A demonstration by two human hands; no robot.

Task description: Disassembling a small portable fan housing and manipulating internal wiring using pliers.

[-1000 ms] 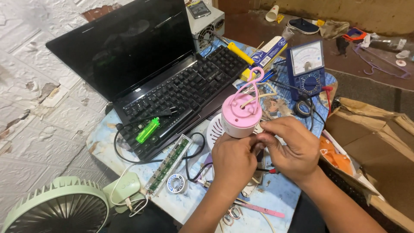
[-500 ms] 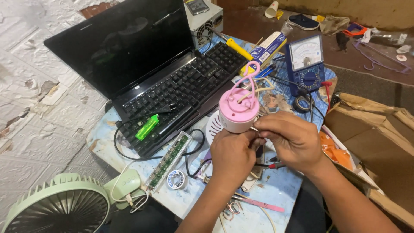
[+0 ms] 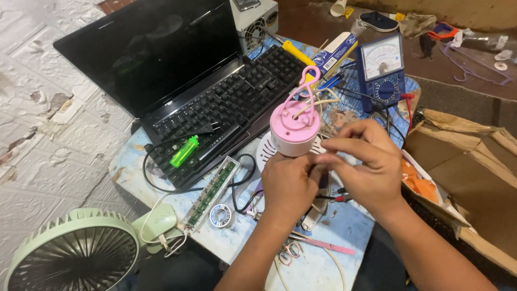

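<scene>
Left hand point(image 3: 288, 186) grips a light, rigid pink plastic fan housing point(image 3: 294, 128) by its base, while right hand point(image 3: 366, 164) pinches its thin, fragile wires.

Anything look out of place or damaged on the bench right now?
Yes. A green lighter lies on the laptop keyboard, and a black cable crosses its front edge. The pink device that the left hand holds has loose wires sticking out of its top.

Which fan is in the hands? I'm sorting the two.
The small pink fan, held by the left hand; the green fan sits untouched at the table's corner.
</scene>
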